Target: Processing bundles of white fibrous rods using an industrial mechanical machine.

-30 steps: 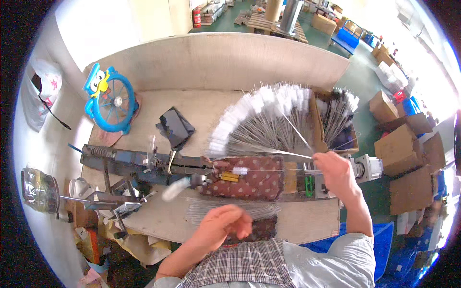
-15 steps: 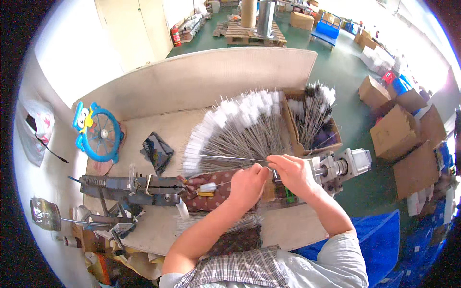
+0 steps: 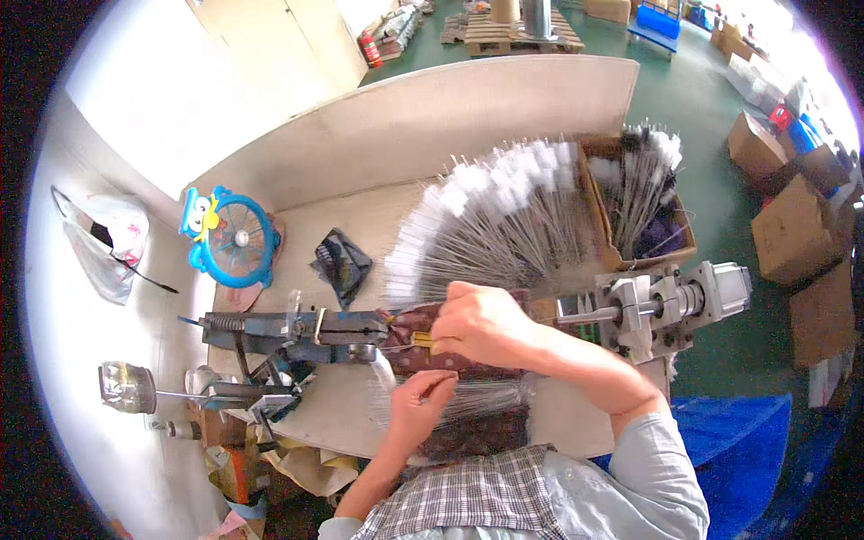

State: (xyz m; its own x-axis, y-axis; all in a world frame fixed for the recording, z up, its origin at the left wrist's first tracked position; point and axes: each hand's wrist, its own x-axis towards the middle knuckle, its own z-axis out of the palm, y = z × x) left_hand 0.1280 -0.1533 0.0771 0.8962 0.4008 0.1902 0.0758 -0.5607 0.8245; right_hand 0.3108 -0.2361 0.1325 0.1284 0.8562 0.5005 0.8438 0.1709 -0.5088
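Red marks on the pale plastic bag (image 3: 126, 223), upper left, are too blurred to read, as are the faint marks on the dark packet (image 3: 342, 268) left of centre. Two hands show. The right hand (image 3: 481, 324), at the centre, bends its fingers inward over the dotted cloth (image 3: 414, 361), tips right beside the one visible yellow piece (image 3: 421, 339); whether they grip it, I cannot tell. The left hand (image 3: 421, 405), lower centre, has thumb and fingertips drawn together near the loose grey wires (image 3: 486, 400), which lie just below the cloth, too many to count; I cannot tell whether one is pinched. One round blue fan (image 3: 241, 238) stands at left; one cardboard box (image 3: 666, 256), right of centre, adjoins countless white-headed brushes (image 3: 504, 202)
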